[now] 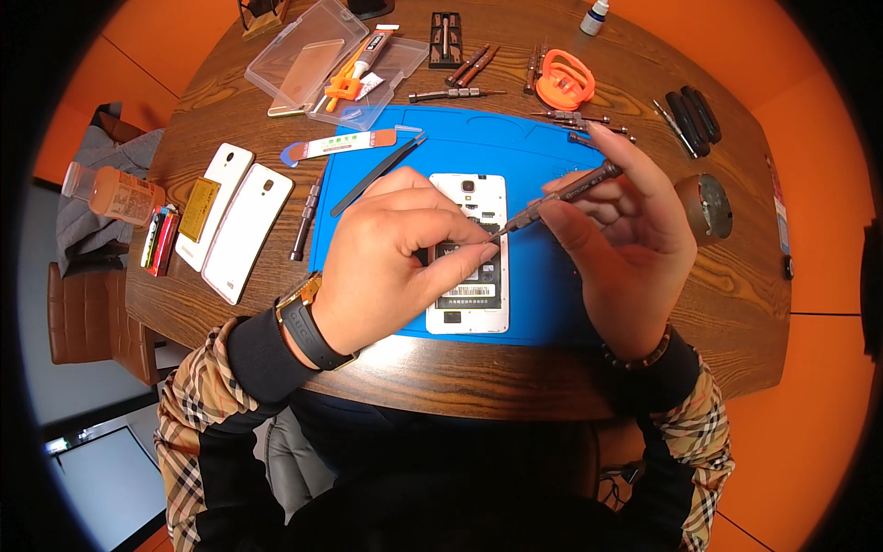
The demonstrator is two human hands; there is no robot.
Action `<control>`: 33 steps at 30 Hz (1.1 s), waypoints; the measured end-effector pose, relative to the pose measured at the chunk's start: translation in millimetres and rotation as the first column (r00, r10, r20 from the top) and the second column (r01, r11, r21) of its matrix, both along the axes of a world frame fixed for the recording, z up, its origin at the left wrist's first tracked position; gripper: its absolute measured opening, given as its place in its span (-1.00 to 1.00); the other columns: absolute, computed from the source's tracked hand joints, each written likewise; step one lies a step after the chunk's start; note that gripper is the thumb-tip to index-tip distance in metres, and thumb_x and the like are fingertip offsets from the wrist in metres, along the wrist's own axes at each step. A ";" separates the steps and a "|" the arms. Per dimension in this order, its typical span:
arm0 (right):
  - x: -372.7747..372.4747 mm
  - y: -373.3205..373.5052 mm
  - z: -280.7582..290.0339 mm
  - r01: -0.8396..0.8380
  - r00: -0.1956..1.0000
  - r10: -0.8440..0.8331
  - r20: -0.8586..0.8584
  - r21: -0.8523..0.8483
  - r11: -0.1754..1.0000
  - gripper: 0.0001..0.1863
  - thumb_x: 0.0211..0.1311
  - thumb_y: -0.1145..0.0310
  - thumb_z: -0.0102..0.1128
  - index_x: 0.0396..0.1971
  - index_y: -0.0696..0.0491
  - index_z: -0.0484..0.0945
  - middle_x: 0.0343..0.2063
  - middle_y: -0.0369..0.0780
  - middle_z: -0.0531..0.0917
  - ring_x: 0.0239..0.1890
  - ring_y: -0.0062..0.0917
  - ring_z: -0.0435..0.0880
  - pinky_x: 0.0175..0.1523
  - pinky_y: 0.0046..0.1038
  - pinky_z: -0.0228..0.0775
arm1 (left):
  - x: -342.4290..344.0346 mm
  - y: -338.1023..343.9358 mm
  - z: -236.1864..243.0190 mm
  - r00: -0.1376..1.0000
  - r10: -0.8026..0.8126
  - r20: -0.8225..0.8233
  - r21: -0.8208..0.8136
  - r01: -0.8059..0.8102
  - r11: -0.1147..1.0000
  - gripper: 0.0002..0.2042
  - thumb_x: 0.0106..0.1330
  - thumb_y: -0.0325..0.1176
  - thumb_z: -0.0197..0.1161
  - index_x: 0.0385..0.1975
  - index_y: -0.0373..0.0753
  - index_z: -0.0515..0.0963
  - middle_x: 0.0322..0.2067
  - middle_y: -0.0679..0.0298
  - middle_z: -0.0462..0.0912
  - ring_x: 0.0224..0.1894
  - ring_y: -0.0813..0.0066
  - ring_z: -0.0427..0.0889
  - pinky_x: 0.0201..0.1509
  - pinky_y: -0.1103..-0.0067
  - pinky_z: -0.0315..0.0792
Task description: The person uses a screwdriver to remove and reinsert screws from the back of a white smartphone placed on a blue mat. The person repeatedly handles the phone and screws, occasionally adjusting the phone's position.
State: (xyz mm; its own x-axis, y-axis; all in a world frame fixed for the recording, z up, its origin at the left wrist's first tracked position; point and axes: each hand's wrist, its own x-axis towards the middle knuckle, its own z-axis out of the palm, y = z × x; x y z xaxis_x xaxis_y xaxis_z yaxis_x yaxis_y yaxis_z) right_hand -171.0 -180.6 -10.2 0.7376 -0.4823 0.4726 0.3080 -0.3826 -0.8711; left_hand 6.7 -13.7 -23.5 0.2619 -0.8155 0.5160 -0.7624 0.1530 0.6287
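The right grip point(635, 248) pinches a dark screwdriver point(570, 190) between thumb and fingers, the forefinger set against its back end and the shaft slanting down toward the left grip point(391, 239). There, thumb and forefinger are pressed together right at the tool's tip; whether some small piece is caught between them cannot be told. Directly beneath the left grip's fingertips lies the white phone point(466, 189), its back off and its dark battery point(469, 302) showing, on a blue mat point(543, 299) across the tabletop point(460, 379). Just beyond the left grip rest black tweezers point(375, 178); to its left are a second screwdriver point(305, 223) and, farther out, a white phone cover point(246, 235). Well beyond the right grip sits an orange suction cup point(564, 96).
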 end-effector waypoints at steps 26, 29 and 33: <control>0.3 5.3 -0.1 -0.111 0.993 0.114 0.005 -0.181 0.977 -0.19 0.42 0.80 0.36 0.63 0.22 0.30 0.10 0.04 0.77 0.16 -0.27 0.83 0.29 -0.25 0.72 | 1.8 4.1 4.4 0.999 0.006 -0.042 0.081 -0.002 0.997 -0.87 0.17 -0.44 0.69 -0.36 -0.22 0.84 -0.31 0.27 0.85 -0.16 0.31 0.72 0.02 0.44 0.58; -1.6 -0.2 0.2 -0.159 0.987 0.161 -0.014 -0.231 0.960 -0.17 0.43 0.83 0.33 0.65 0.21 0.26 0.13 0.06 0.76 0.21 -0.22 0.82 0.33 -0.21 0.71 | 1.5 4.1 4.1 0.999 0.003 -0.044 0.065 0.000 0.998 -0.87 0.16 -0.44 0.69 -0.36 -0.22 0.84 -0.33 0.26 0.84 -0.17 0.30 0.72 0.00 0.42 0.58; -1.3 2.1 -3.4 -0.146 0.989 0.147 -0.010 -0.216 0.965 -0.16 0.42 0.85 0.31 0.65 0.18 0.26 0.12 0.04 0.76 0.20 -0.23 0.83 0.33 -0.21 0.72 | 1.3 4.0 3.2 0.999 0.001 -0.034 0.046 0.001 0.999 -0.86 0.14 -0.45 0.69 -0.35 -0.22 0.85 -0.33 0.25 0.83 -0.17 0.28 0.72 -0.01 0.41 0.59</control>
State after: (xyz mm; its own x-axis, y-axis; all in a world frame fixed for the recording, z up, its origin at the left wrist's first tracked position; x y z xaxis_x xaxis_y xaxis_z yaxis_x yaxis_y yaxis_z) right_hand -172.4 -178.5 -13.6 0.7896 -0.2557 0.5579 0.3793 -0.5113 -0.7711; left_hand 8.0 -9.8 -20.3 0.2787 -0.8381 0.4689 -0.7404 0.1235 0.6608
